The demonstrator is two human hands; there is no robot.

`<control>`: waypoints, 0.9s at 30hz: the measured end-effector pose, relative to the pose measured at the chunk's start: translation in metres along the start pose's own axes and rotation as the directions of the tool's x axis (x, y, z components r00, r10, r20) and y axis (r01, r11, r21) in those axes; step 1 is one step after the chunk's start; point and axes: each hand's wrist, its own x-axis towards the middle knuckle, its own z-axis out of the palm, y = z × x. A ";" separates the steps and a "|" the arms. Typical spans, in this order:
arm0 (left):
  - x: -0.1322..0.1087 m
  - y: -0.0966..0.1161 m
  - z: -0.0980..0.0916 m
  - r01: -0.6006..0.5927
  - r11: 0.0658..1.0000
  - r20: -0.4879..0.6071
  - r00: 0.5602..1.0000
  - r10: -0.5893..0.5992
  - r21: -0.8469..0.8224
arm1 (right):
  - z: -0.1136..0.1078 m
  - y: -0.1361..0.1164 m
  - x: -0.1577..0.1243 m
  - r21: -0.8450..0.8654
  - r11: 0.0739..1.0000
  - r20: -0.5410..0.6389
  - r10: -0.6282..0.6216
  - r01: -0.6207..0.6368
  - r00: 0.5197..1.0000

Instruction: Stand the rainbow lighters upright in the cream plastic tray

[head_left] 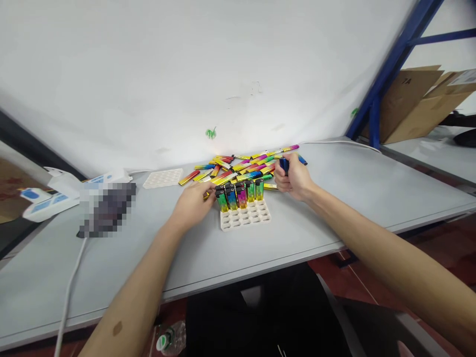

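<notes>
A white slotted tray (248, 218) lies on the grey table (334, 198), with several rainbow-coloured lighters (241, 192) standing upright in its far rows. Behind it lies a loose pile of lighters (241, 166). My right hand (293, 178) is closed round a blue lighter (284, 164), just right of the tray. My left hand (193, 203) rests at the tray's left edge with fingers curled on a yellowish lighter (207, 194) that barely shows.
A second empty white tray (162, 178) lies at the back left. A white power strip (48, 203) and its cable (70, 287) sit on the left beside a blurred dark object (107, 208). Blue shelving (386, 74) and cardboard boxes (416, 101) stand at right. A plastic bottle (169, 339) lies below the table.
</notes>
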 end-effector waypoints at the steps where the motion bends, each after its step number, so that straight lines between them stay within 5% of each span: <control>1: 0.000 0.000 0.000 0.001 1.000 0.000 1.000 -0.001 -0.003 | 0.000 0.000 0.000 -0.001 1.000 0.006 0.007 -0.007 1.000; 10: 0.000 -0.001 0.000 0.002 1.000 0.002 1.000 -0.002 0.001 | -0.002 0.001 0.001 -0.021 1.000 0.010 0.022 -0.022 1.000; 19: 0.000 0.000 -0.001 0.014 1.000 0.002 1.000 -0.014 0.006 | -0.002 -0.001 0.002 -0.033 0.990 0.008 -0.135 0.135 0.991; 24: 0.000 0.001 -0.001 0.000 1.000 0.008 1.000 0.000 0.008 | -0.015 -0.011 -0.002 -0.133 0.957 0.153 -0.236 0.256 0.960; 27: 0.000 0.001 -0.001 -0.007 1.000 0.010 1.000 0.006 0.008 | -0.022 -0.017 -0.005 -0.183 0.957 0.229 -0.183 0.227 0.956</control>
